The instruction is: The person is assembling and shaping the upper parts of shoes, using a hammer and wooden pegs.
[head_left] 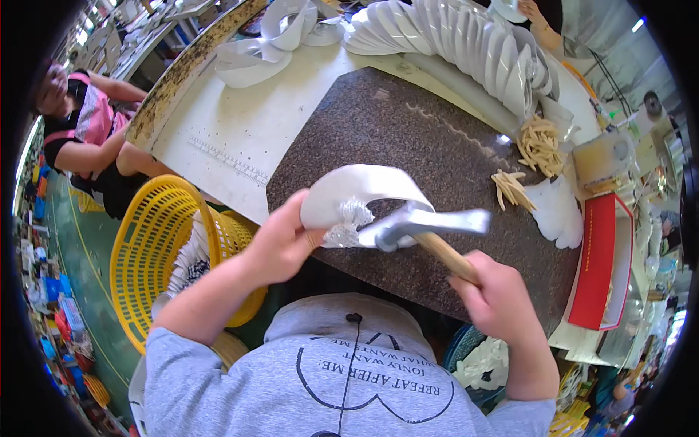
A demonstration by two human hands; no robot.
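A white curved strap [349,183] with a glittering silver ornament [354,213] is gripped at its left end by my left hand [280,244], the thumb and fingers pinching it. It bows up over the near part of a dark speckled stone slab [386,124]. My right hand [493,295] is wrapped round the wooden handle of a hammer [445,255]. The metal head lies across the strap's right end in this view, slightly blurred; I cannot tell whether they touch.
White curved pieces [466,44] stand in a long row at the back. Pale strips [540,146] lie at the slab's right, near a red box [593,266]. A yellow basket [138,247] stands at my left. A person in a pink apron [98,120] sits beyond it; another's hand [537,18] shows at the top.
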